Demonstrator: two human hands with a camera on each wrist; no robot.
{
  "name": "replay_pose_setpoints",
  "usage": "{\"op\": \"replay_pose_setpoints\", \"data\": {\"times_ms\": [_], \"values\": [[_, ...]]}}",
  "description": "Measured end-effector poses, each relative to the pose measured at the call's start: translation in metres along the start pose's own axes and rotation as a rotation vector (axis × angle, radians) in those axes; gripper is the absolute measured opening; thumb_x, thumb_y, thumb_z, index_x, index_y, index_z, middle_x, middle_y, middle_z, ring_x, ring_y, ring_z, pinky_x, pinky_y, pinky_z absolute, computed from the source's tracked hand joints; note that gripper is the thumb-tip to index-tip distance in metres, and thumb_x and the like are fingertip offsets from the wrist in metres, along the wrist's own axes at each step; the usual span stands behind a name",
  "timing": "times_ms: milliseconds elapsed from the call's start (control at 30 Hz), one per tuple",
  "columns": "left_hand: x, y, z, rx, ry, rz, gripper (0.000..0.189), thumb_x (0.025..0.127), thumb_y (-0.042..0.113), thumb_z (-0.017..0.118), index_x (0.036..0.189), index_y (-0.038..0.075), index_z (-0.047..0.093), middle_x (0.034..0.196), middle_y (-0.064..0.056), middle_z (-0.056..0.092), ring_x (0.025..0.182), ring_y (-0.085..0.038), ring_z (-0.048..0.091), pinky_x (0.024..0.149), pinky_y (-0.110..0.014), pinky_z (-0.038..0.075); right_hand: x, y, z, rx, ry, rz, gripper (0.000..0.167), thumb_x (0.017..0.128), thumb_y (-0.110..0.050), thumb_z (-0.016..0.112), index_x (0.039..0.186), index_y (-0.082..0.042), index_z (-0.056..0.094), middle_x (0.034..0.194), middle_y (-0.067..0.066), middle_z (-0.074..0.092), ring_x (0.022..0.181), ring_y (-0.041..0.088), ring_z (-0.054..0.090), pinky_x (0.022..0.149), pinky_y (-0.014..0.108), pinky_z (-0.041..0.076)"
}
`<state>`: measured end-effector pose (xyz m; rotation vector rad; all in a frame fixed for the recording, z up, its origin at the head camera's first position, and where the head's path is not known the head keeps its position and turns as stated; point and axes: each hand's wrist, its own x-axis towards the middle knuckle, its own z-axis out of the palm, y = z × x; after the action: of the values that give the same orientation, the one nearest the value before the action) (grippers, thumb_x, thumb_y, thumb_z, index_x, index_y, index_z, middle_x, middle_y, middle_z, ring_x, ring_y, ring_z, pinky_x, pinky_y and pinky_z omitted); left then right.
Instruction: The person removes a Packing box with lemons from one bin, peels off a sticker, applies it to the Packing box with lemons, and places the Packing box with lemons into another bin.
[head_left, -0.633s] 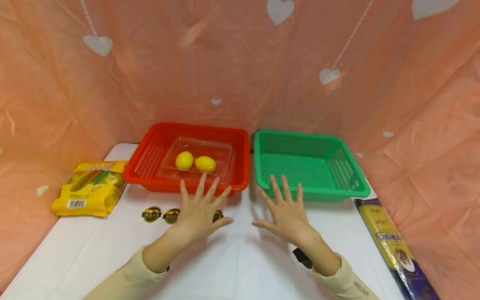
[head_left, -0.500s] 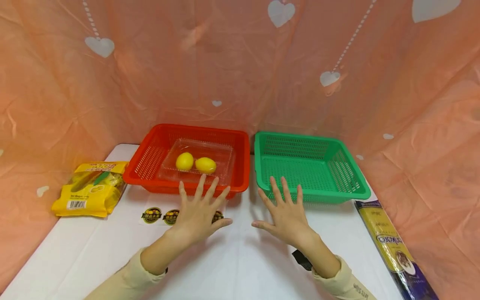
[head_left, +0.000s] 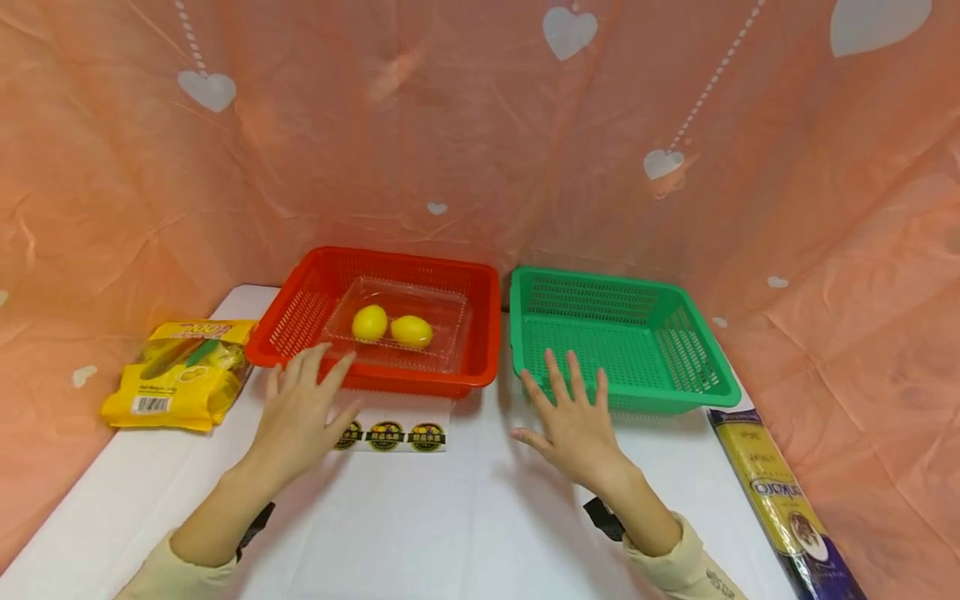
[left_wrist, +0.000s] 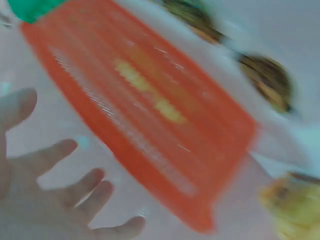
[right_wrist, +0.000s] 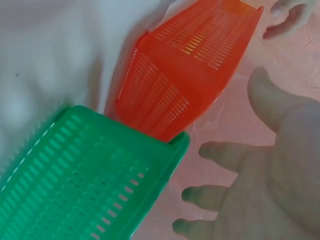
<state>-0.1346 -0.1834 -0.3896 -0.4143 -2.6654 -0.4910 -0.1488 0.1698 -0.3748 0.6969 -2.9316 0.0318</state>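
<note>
The person's left hand (head_left: 296,421) is hovering in front of the left part of the red basket (head_left: 420,382), back upward, wrist low, its fingers reaching forward, slightly bent and fanned apart, the thumb pointing inward. This hand is gripping nothing; in the head view its fingertips are overlapping the basket's front rim, while the left wrist view, though blurred, is showing them apart from it. The right hand (head_left: 577,429) is hovering in front and to the right of the red basket, near the front rim of the green basket (head_left: 637,392), with its fingers spreading loosely and its thumb pointing toward the other hand; it too is grasping nothing. Both forearms are slanting inward from pale sleeves (head_left: 675,550). Two lemons (head_left: 370,322) are lying side by side inside the red basket with a clear plastic container (head_left: 444,325); whether they are resting in it or under it, one cannot tell. The green basket is standing on the bench (head_left: 450,525) just right of the red one. A yellow bag (head_left: 168,387) is sitting just left of the red basket, a strip of round labels (head_left: 385,436) is lying before it, and a gold and purple packet (head_left: 772,479) is lying well to its right.
</note>
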Motion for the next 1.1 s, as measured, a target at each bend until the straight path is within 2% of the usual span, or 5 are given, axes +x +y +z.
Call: {"op": "replay_pose_setpoints", "data": {"times_ms": [200,367,700,833,1100], "values": [[-0.007,-0.035,-0.006,-0.189,0.245,-0.142,0.036,0.084,0.005,0.072,0.117,-0.008,0.065,0.127,-0.031,0.042,0.115,-0.050,0.036,0.082,-0.062,0.034,0.007,-0.001,-0.001,0.014,0.025,-0.009,0.074,0.094,-0.054,0.060,0.153,-0.014,0.041,0.161,0.023,0.020,0.147,0.049,0.012,0.110,0.076,0.011],[-0.006,-0.050,-0.002,-0.373,0.395,-0.350,0.029,0.084,-0.002,0.066,0.111,-0.011,0.066,0.131,-0.030,0.037,0.120,-0.044,0.034,0.096,-0.050,0.035,0.015,-0.003,-0.003,0.045,0.026,-0.015,0.075,0.095,-0.055,0.059,0.154,-0.014,0.039,0.162,0.023,0.019,0.147,0.049,0.011,0.110,0.075,0.010],[0.003,-0.035,0.005,-1.119,0.400,-0.946,0.079,0.097,0.006,0.059,0.157,0.010,0.008,0.150,-0.014,0.013,0.126,-0.026,0.042,0.099,-0.025,0.047,0.040,-0.011,-0.013,0.127,0.003,-0.024,0.075,0.096,-0.051,0.061,0.156,-0.013,0.036,0.163,0.022,0.016,0.148,0.049,0.008,0.112,0.073,0.010],[0.012,-0.025,0.010,-1.368,0.534,-0.944,0.084,0.095,-0.007,0.059,0.156,0.016,0.005,0.139,-0.007,0.020,0.105,-0.015,0.049,0.080,-0.020,0.056,0.059,-0.012,-0.020,0.187,-0.020,-0.026,0.074,0.098,-0.051,0.057,0.157,-0.013,0.033,0.163,0.021,0.015,0.148,0.048,0.008,0.114,0.070,0.011],[0.016,-0.018,0.021,-1.367,0.667,-0.888,0.092,0.087,-0.018,0.062,0.158,0.018,0.015,0.132,-0.006,0.027,0.101,-0.021,0.052,0.072,-0.022,0.059,0.102,-0.013,-0.033,0.408,-0.118,-0.037,0.073,0.100,-0.046,0.055,0.157,-0.009,0.029,0.163,0.021,0.014,0.148,0.046,0.011,0.118,0.062,0.014]]}}
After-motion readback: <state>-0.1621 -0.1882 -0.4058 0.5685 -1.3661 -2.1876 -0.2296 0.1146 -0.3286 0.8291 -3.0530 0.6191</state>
